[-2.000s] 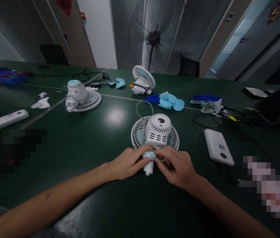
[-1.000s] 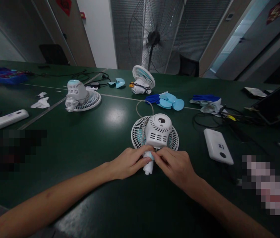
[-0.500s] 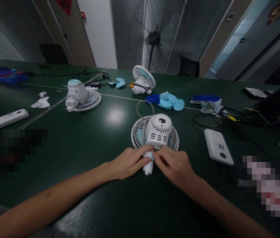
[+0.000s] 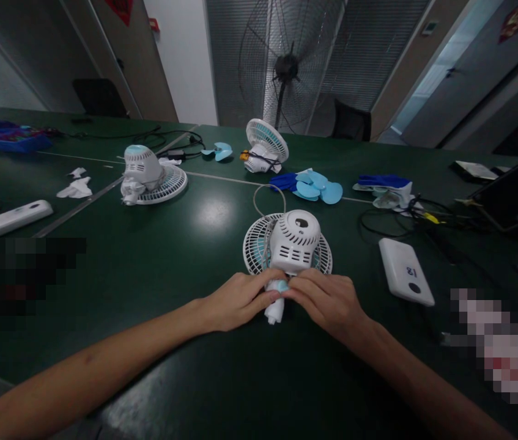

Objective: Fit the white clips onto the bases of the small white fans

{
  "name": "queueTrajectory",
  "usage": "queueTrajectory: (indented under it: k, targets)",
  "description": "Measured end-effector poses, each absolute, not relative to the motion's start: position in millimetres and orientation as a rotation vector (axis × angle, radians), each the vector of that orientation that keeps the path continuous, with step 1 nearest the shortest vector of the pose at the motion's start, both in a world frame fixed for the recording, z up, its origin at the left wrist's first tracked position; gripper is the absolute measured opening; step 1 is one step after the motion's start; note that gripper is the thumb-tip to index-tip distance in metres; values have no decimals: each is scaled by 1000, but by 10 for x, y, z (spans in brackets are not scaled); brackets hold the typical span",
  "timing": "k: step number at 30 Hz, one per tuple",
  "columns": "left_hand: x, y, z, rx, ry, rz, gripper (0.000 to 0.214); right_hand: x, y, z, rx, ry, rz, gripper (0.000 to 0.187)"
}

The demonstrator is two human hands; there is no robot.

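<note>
A small white fan (image 4: 296, 239) lies face down on the green table, its slotted motor housing up and its round grille (image 4: 254, 247) beneath. Its white lower stem (image 4: 274, 310) points toward me. From the left, my left hand (image 4: 244, 299) is closed around that stem, thumb and fingers on either side. My right hand (image 4: 325, 299) is closed at the stem's right side, fingertips at a light blue knob (image 4: 281, 285). Whether the right fingers grip the knob or only touch it is partly hidden. A thin pale cord (image 4: 270, 186) loops behind the housing.
Another fan (image 4: 144, 174) lies to the left, and a third (image 4: 265, 146) stands farther back. Light blue fan blades (image 4: 318, 186) rest on a blue glove. A white power bank (image 4: 406, 272) is at right; a white oblong device (image 4: 8, 219) is at left. Black cables (image 4: 387, 223) lie beyond.
My right hand has turned slightly, its fingers now flatter and more stretched across the light blue knob. My left hand and the fan have stayed in place.
</note>
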State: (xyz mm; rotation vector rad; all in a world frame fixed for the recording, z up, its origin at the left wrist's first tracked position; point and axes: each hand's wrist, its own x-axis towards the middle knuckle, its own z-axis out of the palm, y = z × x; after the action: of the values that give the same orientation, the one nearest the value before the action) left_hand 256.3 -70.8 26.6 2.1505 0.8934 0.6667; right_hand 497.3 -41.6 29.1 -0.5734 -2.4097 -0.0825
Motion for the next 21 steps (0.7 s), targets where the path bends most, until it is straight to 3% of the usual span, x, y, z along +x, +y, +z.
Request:
queueTrajectory:
  k: [4,8,12,15,21]
  targets:
    - [2561,-711,271,2159,899,657,36,4859,-534,352,-779,-2367,85,30]
    - [2556,-715,274,2138,899,670,36,4949,-508,356,-695,-2403,85,18]
    - [2559,-715,270,2142,901,671,36,5050,-408,324,-486,-2481,-50,25]
    - [2564,-712,259,2148,911,661,37,5000,-407,324,-539,-2407,-69,14]
    - [2567,-709,249,2140,893,661,35,4834,-538,371,-796,-2330,124,31]
